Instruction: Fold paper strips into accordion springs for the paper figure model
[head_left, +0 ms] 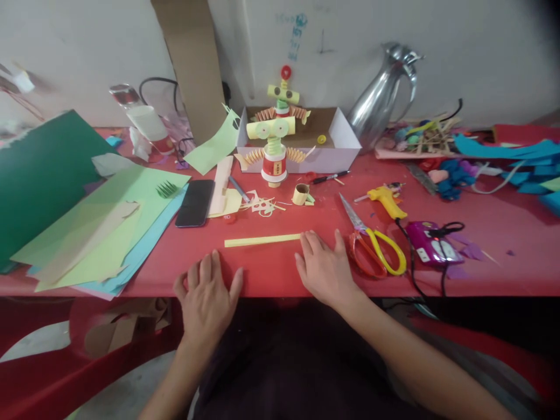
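- At the far left, a dark green sheet (48, 192) rises beside overlapping sheets of coloured paper (149, 201), pale green and blue among them; a small fringed green piece (167, 189) sits on top.
- Behind these, a white paper cup (144, 121) shows near the wall.
- A dark phone (195, 203) lies flat at the right edge of the sheets.
- The left hand (205, 297) is palm down at the front of the red worktop (271, 274), fingers spread and holding nothing, its fingertips just beside the strip's left end.
- The yellow paper strip (262, 240) lies flat and crosswise on the worktop, between the two hands.
- Beyond it are cut paper scraps (262, 205), then an upright paper figure (275, 166) with a yellow tube for a head, in front of a white-walled box (306, 160). A second figure (283, 93) shows behind, and a small paper ring (301, 195) stands nearer.
- The right hand (321, 262) is palm down and open, its fingertips at the strip's right end.
- Just right of it lie scissors (385, 256) with red and yellow handles, blades pointing away; a metal jug (380, 93) stands at the wall.
- Further right come a yellow glue gun (387, 201), a purple device (431, 245) with black cable, and blue paper pieces (507, 146).
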A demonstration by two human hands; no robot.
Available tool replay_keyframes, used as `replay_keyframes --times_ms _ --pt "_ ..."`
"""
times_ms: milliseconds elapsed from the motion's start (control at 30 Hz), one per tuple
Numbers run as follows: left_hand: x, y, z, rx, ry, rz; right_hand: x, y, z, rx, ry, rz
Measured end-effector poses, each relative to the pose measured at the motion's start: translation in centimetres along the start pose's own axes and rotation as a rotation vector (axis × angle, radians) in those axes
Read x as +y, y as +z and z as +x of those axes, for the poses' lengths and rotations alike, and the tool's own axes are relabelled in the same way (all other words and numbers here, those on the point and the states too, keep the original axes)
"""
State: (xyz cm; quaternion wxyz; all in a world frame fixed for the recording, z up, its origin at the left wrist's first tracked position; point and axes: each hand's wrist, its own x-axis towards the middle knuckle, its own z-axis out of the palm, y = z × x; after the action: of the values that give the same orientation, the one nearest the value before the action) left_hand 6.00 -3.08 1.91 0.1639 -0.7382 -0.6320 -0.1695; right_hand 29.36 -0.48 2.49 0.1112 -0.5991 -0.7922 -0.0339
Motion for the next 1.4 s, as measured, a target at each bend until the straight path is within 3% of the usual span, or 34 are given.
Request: replay_keyframes --times_ms 133,233,267,367,433,533,700,767,933,1033,1200,1300,1400 --pt "-1.9 -2.8 0.5 -0.041 -0.024 0.037 0.1 0.1 -0.1 0.004 0.003 0.0" --pt "-0.3 -4.2 2.7 -0.004 -0.027 -0.02 0.0 0.1 -0.1 -0.005 -0.005 0.006" --pt "0.8 -4.1 3.6 -0.005 0.057 -0.078 0.0 0.1 -0.1 -0.005 -0.008 0.009" --pt "4.3 -1.5 6.4 -0.145 0.381 -0.279 0.0 0.1 0.0 -0.001 -0.008 0.015" --pt "5.7 1.1 7.7 -0.167 0.417 -0.348 0.2 0.1 0.0 0.003 -0.011 0.024" --pt "5.6 4.2 8.3 -0.209 0.402 -0.527 1.0 -0.1 0.0 0.008 -0.027 0.029" --pt "4.5 5.3 7.9 -0.2 0.375 -0.667 2.2 -0.6 -0.1 0.047 0.166 -0.036" --pt "4.6 5.2 7.8 -0.195 0.378 -0.645 2.0 -0.6 0.1 0.062 0.165 -0.037" --pt "4.1 4.7 7.5 -0.185 0.382 -0.533 1.7 -0.1 0.2 0.002 -0.003 0.047" --pt "1.9 3.5 6.2 -0.17 0.282 -0.383 2.2 0.2 -0.1 -0.017 0.009 0.069" --pt "-2.7 -0.6 3.7 -0.222 0.03 -0.044 2.5 0.6 -0.4 -0.012 -0.004 0.087" --pt "-3.3 -2.2 4.6 -0.191 -0.034 -0.018 2.3 0.6 0.2 0.028 -0.021 0.109" --pt "-1.4 -1.4 7.4 -0.09 0.081 -0.158 2.4 0.3 1.9 0.046 -0.012 0.16"
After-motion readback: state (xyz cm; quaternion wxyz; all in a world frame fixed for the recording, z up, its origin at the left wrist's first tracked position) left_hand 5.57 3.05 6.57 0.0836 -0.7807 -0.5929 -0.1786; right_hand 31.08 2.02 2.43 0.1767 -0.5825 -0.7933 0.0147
